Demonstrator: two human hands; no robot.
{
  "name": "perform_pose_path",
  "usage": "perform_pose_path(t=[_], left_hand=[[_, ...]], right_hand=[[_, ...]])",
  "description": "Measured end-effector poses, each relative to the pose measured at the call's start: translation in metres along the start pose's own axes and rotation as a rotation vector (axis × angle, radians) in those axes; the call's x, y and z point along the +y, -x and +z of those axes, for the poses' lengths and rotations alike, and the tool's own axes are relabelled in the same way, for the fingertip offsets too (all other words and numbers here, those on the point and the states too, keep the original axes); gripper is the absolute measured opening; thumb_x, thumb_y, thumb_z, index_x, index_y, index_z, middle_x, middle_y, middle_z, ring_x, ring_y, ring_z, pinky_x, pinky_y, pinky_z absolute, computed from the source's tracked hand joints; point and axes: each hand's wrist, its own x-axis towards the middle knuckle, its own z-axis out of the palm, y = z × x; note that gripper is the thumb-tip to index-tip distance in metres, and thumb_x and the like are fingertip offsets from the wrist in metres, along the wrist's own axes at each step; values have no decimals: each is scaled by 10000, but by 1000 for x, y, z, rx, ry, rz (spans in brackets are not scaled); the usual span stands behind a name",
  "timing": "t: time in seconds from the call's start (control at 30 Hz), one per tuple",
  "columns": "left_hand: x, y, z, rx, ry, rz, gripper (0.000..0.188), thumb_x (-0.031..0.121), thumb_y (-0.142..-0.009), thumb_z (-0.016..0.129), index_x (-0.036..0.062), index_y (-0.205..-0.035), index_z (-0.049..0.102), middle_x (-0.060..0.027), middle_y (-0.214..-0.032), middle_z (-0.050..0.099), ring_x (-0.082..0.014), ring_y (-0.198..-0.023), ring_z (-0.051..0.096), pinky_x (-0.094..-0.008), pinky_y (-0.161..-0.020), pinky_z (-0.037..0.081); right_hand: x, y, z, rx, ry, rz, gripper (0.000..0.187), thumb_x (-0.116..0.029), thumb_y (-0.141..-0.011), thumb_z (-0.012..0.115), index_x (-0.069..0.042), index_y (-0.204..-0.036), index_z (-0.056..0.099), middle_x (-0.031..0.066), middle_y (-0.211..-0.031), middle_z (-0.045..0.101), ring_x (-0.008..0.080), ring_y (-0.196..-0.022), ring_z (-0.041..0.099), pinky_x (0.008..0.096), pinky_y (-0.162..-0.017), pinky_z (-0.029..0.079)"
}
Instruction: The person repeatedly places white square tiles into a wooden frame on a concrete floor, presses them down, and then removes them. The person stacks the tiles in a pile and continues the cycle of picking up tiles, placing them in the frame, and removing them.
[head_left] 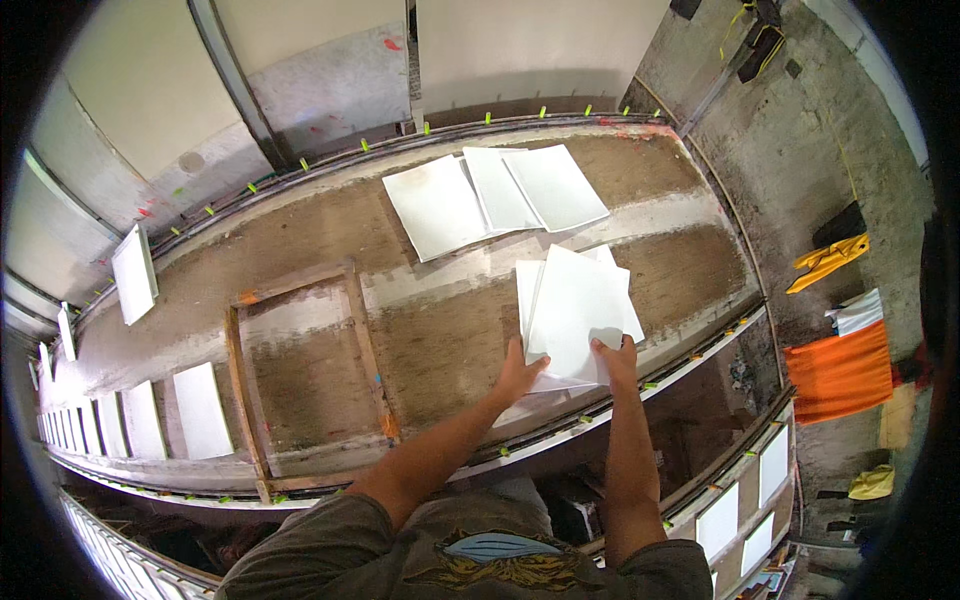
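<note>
My left hand [520, 368] grips the near left corner of a white sheet [575, 305], thumb on top. At the near right corner, my right hand [614, 360] holds the same sheet, its thumb also on the upper face. The sheet lies at a slant over other white sheets [618, 290], whose edges stick out around it. Whether my fingers also take in some of those lower sheets is hidden. Just beyond, three overlapping white sheets [435, 205] rest on the long brown-stained table [300, 235].
A wooden frame [360, 345] lies on the table to my left. Further left, several white sheets [202, 410] sit spaced along both edges. Yellow-green tabs [427, 128] line the rails. Another table [690, 490] with white sheets stands behind right; orange cloth [838, 372] lies at right.
</note>
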Motion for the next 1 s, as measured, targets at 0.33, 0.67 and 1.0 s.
perform_pose_path(t=[0.33,0.67,1.0], left_hand=[[18,-75,-31,93,-298,-343,564,337,-891,755,-16,-1304,604,-248,-1257,659,-386,-1111,661,-465,-976,502],[53,-203,-73,455,-352,-41,578,309,-911,745,-24,-1356,585,-208,-1177,687,-291,-1038,689,-391,-881,550],[66,-283,-50,452,34,-290,494,173,-966,688,-67,-1370,536,-140,-983,677,-182,-687,675,-319,-618,561]], right_hand=[[-36,-74,4,290,730,-113,651,-415,-828,802,-39,-1327,619,234,-1342,586,420,-1270,513,516,-1076,420],[-127,-268,107,65,763,-368,917,-602,-843,727,-17,-1490,445,229,-1498,475,400,-1436,388,538,-1144,361],[-168,-281,151,-220,652,-167,1041,-598,-660,868,28,-1408,505,264,-1403,545,411,-1324,508,515,-1115,408]])
